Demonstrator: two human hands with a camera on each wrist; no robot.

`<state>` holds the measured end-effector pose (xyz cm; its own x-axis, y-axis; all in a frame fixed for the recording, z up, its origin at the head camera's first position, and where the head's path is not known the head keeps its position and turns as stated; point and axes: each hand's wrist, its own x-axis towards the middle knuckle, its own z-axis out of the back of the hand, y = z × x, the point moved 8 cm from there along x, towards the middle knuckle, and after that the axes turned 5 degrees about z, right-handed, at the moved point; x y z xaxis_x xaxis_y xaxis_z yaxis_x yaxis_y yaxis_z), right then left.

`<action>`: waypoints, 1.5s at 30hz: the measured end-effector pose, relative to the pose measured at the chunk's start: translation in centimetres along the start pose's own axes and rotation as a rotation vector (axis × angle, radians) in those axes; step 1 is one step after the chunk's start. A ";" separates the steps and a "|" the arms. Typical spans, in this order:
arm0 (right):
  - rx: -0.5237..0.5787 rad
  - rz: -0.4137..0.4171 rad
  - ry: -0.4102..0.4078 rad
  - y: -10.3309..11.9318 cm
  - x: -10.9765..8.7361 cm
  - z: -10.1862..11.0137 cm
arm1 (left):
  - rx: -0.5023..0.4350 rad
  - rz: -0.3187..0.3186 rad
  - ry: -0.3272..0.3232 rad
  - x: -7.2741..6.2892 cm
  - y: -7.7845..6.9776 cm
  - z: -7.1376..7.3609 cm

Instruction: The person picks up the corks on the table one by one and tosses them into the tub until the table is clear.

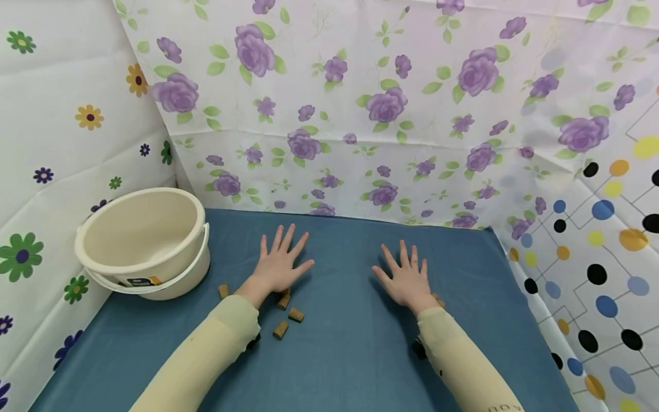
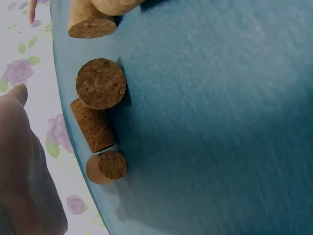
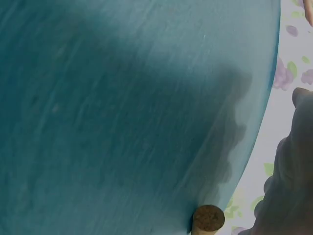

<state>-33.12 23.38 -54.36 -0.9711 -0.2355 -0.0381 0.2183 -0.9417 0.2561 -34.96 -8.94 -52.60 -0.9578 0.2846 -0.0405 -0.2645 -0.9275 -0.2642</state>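
We see several corks (image 1: 280,329) lying on the surface (image 1: 350,355), mostly in its left half, grouped around and below the left wrist. Each is a short, stubby cylinder of brown cork with a flat, round end; in the left wrist view the end faces appear darker and coarsely speckled, the curved sides granular and warmer in tone. Two of the group lie partly overlapped in that view. A single cork (image 1: 223,291) lies apart from these, nearer the bucket (image 1: 139,226); another (image 1: 438,298), partly hidden by the right wrist, lies in the surface's right half.

We note that the left hand (image 1: 278,269) and the right hand (image 1: 407,281) are both spread, fingers extended toward the far edge and well apart from each other. Cream sleeves (image 1: 201,349) of soft fabric cover the forearms.

The surface is covered in smooth, matte blue cloth. At its far left corner stands the bucket, cream and round-rimmed, with a curved handle (image 1: 115,287) and a small black-and-orange label (image 1: 141,281). Behind the far edge we find a creased cloth of purple roses (image 1: 319,103); a daisy-printed sheet (image 1: 56,131) borders the left edge, a dotted one (image 1: 592,246) the right.
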 end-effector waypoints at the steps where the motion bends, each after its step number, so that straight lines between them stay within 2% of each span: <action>1: 0.009 0.006 -0.007 0.0 -0.1 0.2 | -0.006 -0.003 0.007 0.0 0.0 0.0; 6: 0.035 0.024 -0.029 0.1 -0.6 1.3 | -0.085 -0.033 -0.003 -0.8 -0.4 1.3; 16: 0.058 0.022 -0.023 -0.4 -2.2 2.3 | -0.229 -0.075 -0.005 -3.5 -0.5 2.9; 23: 0.066 0.007 -0.036 -0.6 -3.3 3.2 | -0.262 -0.103 -0.052 -5.1 -0.3 4.2; 30: 0.057 -0.001 -0.038 -0.9 -4.6 3.6 | -0.341 -0.053 -0.095 -7.1 1.1 5.0; 38: 0.076 0.041 -0.108 -1.3 -6.5 4.8 | -0.391 -0.057 -0.192 -9.7 2.9 6.6; 45: 0.129 0.014 -0.122 -2.0 -8.1 5.4 | -0.393 -0.059 -0.281 -12.5 4.7 8.0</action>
<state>-26.21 28.48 -49.39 -0.9743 -0.2101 0.0817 0.2253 -0.8982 0.3775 -25.16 -18.80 -45.62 -0.9501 0.2072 0.2330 -0.3084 -0.7344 -0.6046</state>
